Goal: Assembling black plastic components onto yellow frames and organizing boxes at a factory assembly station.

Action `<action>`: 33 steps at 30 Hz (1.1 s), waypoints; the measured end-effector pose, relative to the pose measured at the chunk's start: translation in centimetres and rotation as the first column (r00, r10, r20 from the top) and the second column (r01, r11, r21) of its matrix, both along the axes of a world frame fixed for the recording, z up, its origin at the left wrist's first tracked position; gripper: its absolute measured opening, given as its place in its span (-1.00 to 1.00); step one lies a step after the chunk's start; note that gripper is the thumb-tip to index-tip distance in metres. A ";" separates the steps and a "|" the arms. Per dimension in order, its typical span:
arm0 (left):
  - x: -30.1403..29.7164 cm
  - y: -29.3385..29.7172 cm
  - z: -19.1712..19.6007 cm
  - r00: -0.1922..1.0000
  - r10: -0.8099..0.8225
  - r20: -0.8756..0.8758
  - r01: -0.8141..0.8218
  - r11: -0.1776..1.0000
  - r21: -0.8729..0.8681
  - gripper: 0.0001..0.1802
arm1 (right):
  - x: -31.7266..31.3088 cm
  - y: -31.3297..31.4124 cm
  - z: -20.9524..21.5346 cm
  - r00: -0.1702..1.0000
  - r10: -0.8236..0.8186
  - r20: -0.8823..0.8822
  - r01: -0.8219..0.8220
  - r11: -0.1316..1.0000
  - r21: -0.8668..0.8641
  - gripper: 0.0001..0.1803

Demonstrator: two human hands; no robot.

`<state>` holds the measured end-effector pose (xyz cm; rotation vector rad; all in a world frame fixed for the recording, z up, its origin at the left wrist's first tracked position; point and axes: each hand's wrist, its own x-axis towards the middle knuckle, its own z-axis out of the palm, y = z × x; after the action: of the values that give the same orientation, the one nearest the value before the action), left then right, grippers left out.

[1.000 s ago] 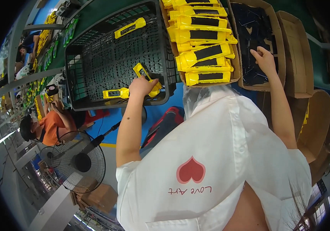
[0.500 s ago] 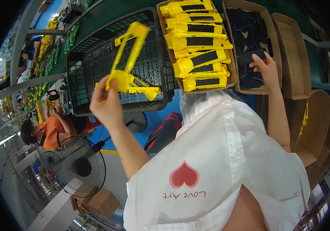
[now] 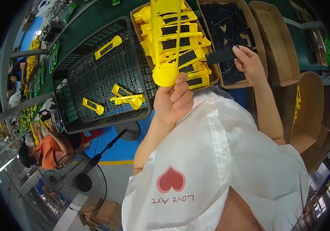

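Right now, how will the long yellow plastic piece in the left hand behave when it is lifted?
The yellow plastic piece probably stays stiff: it stands upright from the left hand without drooping. It seems light, gripped only at its round end. Its thin open frame may flex slightly.

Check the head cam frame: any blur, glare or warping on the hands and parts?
Head view: strong fisheye bending, black corners; left hand and its yellow plastic part sharp, no motion blur; right hand with the black strip clear; lighting even, no glare; black crate edges curve.
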<state>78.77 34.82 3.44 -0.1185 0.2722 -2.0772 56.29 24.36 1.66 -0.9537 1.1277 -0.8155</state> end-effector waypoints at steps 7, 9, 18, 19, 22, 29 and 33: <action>0.0 -0.1 -0.6 0.995 -0.011 0.101 0.007 0.999 0.037 -0.76 | -0.4 0.8 1.6 0.985 0.169 0.011 -0.169 0.985 -0.014 -0.84; 0.1 0.0 -0.7 0.971 0.004 0.239 -0.026 0.996 0.088 -0.75 | -0.1 1.1 2.6 0.983 0.183 0.021 -0.183 0.983 -0.016 -0.84; 1.0 -0.7 0.1 -0.015 0.173 0.985 -0.154 0.973 -0.174 -0.79 | 1.5 1.8 5.6 0.919 0.367 -0.146 -0.379 0.924 -0.059 -0.83; 1.1 -0.6 0.3 -0.065 0.151 0.986 -0.153 0.975 -0.159 -0.76 | 1.8 1.8 5.9 0.904 0.389 -0.175 -0.399 0.916 -0.026 -0.83; 1.9 -0.2 0.1 -0.071 0.169 0.983 -0.079 0.982 -0.174 -0.72 | 2.4 1.9 6.1 0.871 0.422 -0.251 -0.433 0.901 0.014 -0.83; 2.8 -0.4 0.9 -0.101 0.106 0.989 0.135 0.987 -0.091 -0.75 | 3.6 2.2 5.3 0.847 0.410 -0.339 -0.423 0.905 0.040 -0.79; 2.8 -0.5 0.6 -0.042 0.091 0.995 0.122 0.989 -0.085 -0.76 | 3.9 2.3 5.3 0.785 0.384 -0.486 -0.419 0.907 0.038 -0.77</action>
<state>81.58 34.35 4.05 1.3849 -0.8682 -1.6112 60.23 26.63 6.99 -1.4552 1.2574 -0.2638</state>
